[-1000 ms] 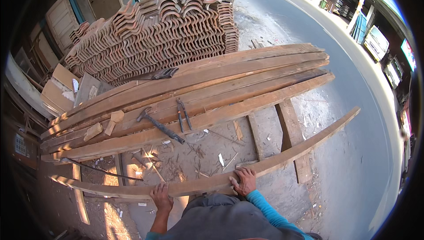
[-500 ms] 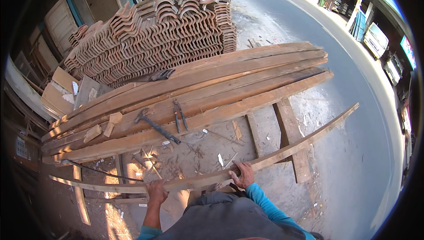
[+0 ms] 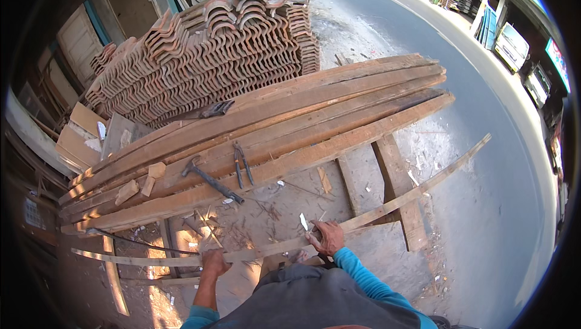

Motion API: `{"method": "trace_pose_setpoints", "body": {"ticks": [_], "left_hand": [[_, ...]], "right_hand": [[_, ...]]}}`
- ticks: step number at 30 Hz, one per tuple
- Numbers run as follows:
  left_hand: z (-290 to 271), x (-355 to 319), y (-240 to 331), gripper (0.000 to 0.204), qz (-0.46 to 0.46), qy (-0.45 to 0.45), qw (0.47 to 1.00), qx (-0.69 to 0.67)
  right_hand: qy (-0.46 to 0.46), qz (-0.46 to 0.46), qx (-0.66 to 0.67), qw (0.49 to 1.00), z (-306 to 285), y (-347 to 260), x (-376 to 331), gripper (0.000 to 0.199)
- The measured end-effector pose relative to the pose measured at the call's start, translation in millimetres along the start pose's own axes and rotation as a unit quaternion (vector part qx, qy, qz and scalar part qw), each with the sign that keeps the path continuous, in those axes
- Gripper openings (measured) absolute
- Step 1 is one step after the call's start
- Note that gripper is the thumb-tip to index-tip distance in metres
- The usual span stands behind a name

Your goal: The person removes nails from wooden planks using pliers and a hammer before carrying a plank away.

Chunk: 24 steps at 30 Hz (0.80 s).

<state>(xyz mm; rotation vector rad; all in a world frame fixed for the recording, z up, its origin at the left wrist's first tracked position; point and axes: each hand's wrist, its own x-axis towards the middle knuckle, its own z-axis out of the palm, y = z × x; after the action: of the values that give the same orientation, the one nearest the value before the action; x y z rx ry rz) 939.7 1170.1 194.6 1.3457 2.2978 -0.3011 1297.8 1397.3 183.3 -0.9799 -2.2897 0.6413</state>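
Your left hand (image 3: 215, 262) and right hand (image 3: 327, 236) both clench the long thin strip (image 3: 417, 191), lying across the near side of the planks (image 3: 272, 129). Risk, in my judgement: the far right end overhangs toward the road (image 3: 496, 166) unsupported and could sag, whip or snap. Hammer (image 3: 209, 179) and pliers (image 3: 242, 162) lie well clear; open room right.

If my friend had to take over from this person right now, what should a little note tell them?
Left hand grips the long thin wooden strip near its left part. Right hand grips the same strip further right. The strip lies across in front of the stacked planks, its far end stretching toward the road. A hammer and pincers lie untouched on the planks. Roof tiles are piled behind. Done: strip held in both hands. Left: cannot tell from this view.
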Motion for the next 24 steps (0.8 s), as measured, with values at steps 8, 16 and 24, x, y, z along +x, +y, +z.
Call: {"method": "trace_pose_setpoints", "body": {"ticks": [8,16,24], "left_hand": [[6,5,2,0.053,-0.014,0.017,1.0,-0.01],[14,10,-3,0.055,-0.034,-0.005,0.999,0.016],[21,3,-8,0.055,0.006,0.072,0.997,-0.027]], "right_hand": [[0.002,0.014,-0.036,0.999,1,-6,5,0.042],[0.011,0.018,-0.062,0.998,9,-6,6,0.042],[0.021,0.022,-0.08,0.996,13,-9,6,0.04]]}}
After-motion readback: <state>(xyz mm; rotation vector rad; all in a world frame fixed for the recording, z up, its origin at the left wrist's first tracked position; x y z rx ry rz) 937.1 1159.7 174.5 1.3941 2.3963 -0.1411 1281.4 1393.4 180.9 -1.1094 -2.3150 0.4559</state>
